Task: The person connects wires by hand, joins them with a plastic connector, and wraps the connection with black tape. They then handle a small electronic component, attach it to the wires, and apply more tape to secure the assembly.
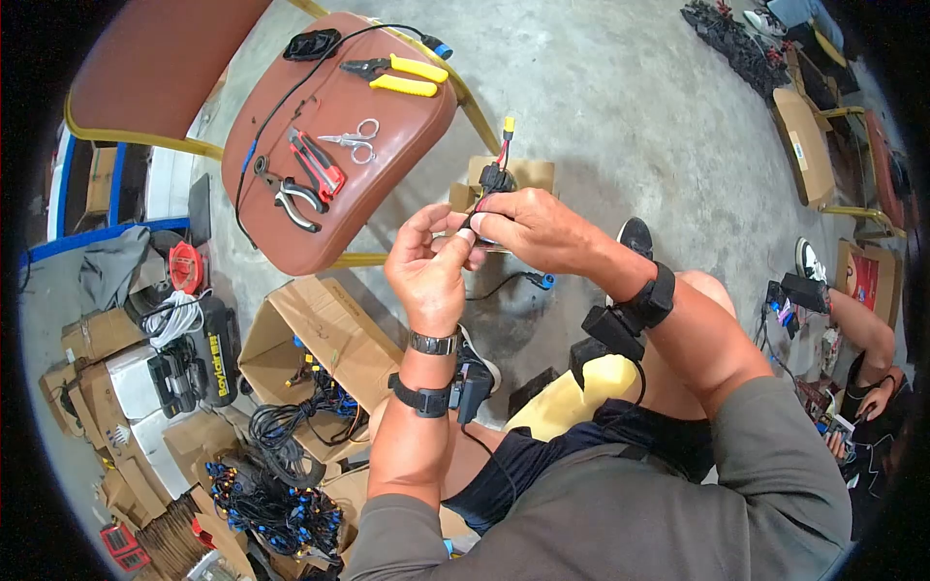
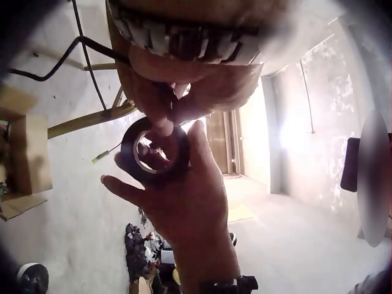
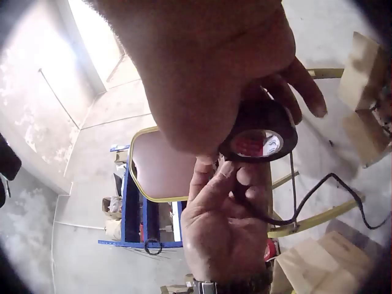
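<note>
In the head view the left hand [image 1: 431, 266] and right hand [image 1: 533, 228] meet in front of the body, tips touching. A roll of black tape [image 3: 260, 150] hangs from the right hand [image 3: 202, 73], its fingers round the roll's far side. Below it, the left hand [image 3: 226, 226] pinches a thin black cable [image 3: 282, 222] between thumb and fingers. The left wrist view shows the tape ring [image 2: 130, 147] in front of the right hand [image 2: 184, 208], close under the left hand's fingertips. Red and black wires with a yellow connector [image 1: 509, 126] stand out beyond the hands. Fingers hide the join between tape and cable.
A brown chair [image 1: 387, 145] at the upper left bears yellow-handled pliers [image 1: 407, 85], scissors [image 1: 356, 140], a red cutter [image 1: 317, 165] and other pliers [image 1: 295, 201]. Open cartons [image 1: 320, 329] and cable bundles [image 1: 276, 504] lie lower left. Another person's arm [image 1: 862, 324] shows at right.
</note>
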A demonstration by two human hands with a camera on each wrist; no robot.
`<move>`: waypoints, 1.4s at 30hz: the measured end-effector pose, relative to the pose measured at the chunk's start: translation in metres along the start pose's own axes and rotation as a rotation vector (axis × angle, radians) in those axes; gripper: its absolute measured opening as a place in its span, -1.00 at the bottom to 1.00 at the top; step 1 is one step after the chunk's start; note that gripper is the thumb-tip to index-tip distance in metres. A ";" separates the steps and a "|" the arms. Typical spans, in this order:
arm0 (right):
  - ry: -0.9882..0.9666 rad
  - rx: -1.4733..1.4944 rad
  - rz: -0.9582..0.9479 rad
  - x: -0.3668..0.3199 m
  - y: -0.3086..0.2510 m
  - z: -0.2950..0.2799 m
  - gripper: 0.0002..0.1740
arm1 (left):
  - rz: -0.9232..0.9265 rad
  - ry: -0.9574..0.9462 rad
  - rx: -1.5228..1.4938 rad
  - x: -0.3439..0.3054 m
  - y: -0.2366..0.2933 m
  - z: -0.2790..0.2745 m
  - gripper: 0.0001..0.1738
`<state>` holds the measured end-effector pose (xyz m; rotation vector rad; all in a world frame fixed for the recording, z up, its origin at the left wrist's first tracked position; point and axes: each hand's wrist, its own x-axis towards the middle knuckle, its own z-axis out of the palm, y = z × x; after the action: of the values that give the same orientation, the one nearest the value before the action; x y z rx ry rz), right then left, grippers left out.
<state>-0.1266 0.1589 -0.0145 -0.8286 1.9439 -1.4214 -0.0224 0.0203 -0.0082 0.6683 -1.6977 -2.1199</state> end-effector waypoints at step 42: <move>-0.301 -0.194 0.075 0.006 0.009 -0.033 -0.62 | 0.569 -0.468 0.683 -0.014 0.000 0.013 -0.75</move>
<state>-0.1563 0.1763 -0.0148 -0.9840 1.8751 -1.0096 -0.0174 0.0383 -0.0037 -0.1968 -2.5132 -1.3407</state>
